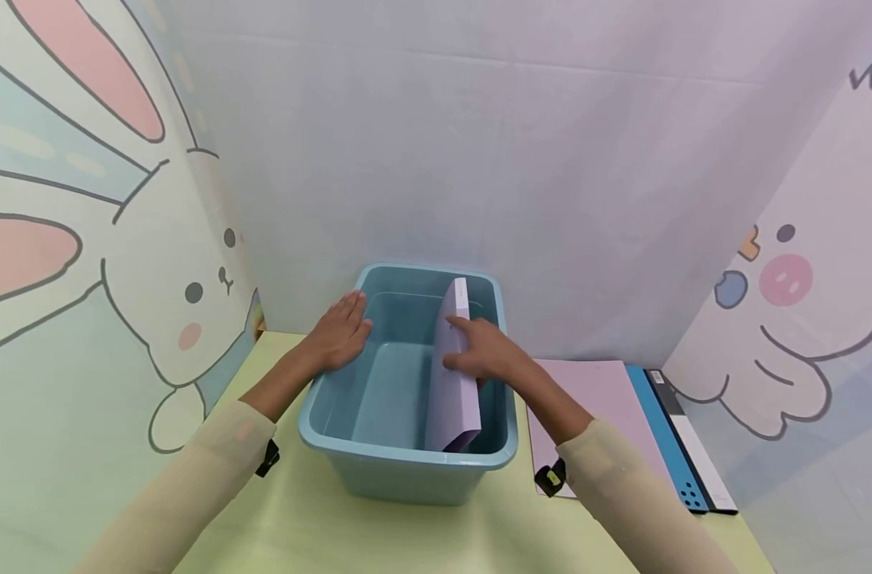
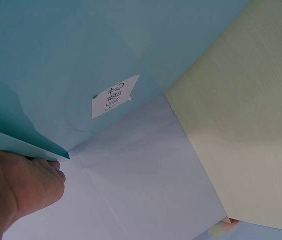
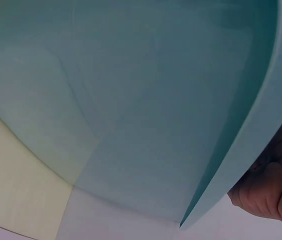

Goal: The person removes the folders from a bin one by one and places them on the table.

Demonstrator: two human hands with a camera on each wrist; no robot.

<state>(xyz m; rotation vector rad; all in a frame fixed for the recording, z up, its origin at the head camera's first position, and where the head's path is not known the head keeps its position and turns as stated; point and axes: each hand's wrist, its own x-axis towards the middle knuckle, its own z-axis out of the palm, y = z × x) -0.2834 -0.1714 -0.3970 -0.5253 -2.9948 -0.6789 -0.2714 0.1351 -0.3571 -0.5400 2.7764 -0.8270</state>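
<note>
A light blue plastic basin (image 1: 386,391) stands on the table in the head view. Inside it, toward the right wall, a lilac binder (image 1: 452,410) stands on edge, its spine facing up. My right hand (image 1: 488,351) reaches over the right rim and grips the binder, thumb and index finger showing on its left face; the other fingers are mostly hidden. Over the left rim lies my left hand (image 1: 341,333), fingers straight and holding nothing. The left wrist view shows a handwritten paper label (image 2: 115,97) on the basin's outer wall.
To the right of the basin, a pink folder (image 1: 587,379), a blue folder (image 1: 665,430) and a black-and-white binder (image 1: 694,446) lie on the pale yellow table (image 1: 264,518). A plain cloth wall (image 1: 479,175) rises directly behind. Printed cartoon walls stand on both sides.
</note>
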